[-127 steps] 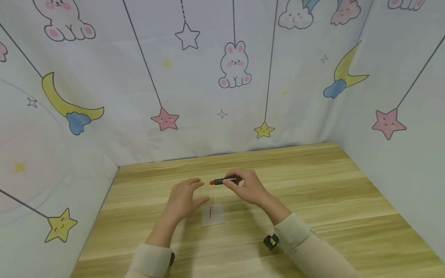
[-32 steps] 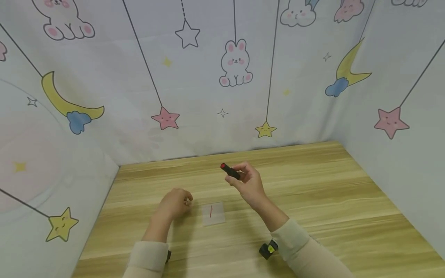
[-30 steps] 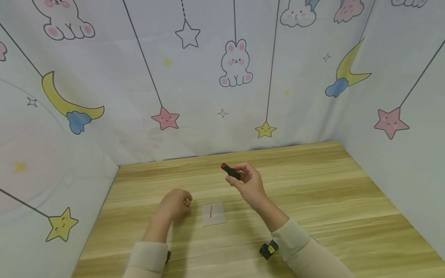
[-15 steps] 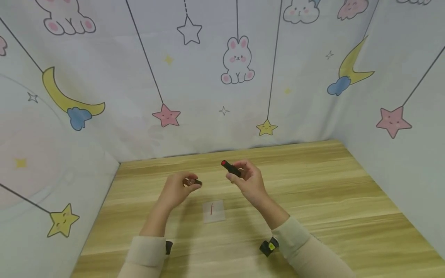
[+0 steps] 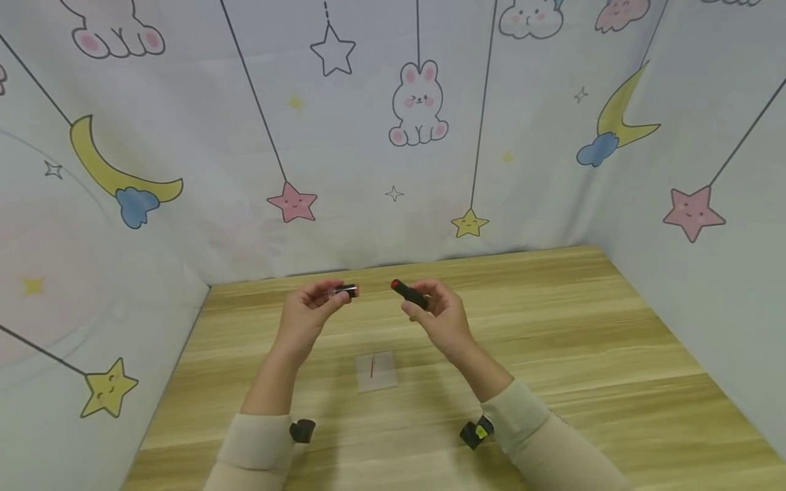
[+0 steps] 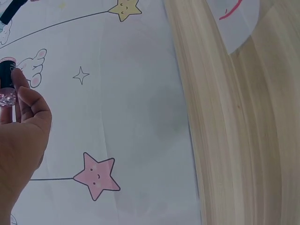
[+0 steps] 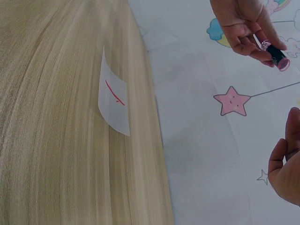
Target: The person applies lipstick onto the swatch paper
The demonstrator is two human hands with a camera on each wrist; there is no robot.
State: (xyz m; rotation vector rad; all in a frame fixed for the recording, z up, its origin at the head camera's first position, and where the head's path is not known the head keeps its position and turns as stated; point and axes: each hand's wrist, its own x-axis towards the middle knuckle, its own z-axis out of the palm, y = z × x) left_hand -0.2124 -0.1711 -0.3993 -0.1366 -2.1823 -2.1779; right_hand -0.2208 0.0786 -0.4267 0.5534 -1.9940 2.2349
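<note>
A black lipstick (image 5: 410,294) with a red tip is pinched in my right hand (image 5: 446,324), slanting up to the left. My left hand (image 5: 302,319) grips a small dark lipstick cap (image 5: 350,291), its pinkish end turned towards the lipstick. A clear, faceted end shows on the cap (image 6: 7,77) in the left wrist view. Cap and lipstick are apart, at about the same height above the table. At the edge of the right wrist view, my right hand (image 7: 287,166) is cut off and its lipstick is out of sight.
A small white paper (image 5: 376,372) with one red stroke lies on the wood-grain table (image 5: 552,354) below the hands. A white curtain (image 5: 362,150) printed with rabbits, stars and moons stands behind. Dark wrist devices sit at both cuffs.
My left hand was loosely open, then dipped to the table; it has since risen with the cap towards the lipstick. The lipstick, level before, now tilts upward in my right hand.
</note>
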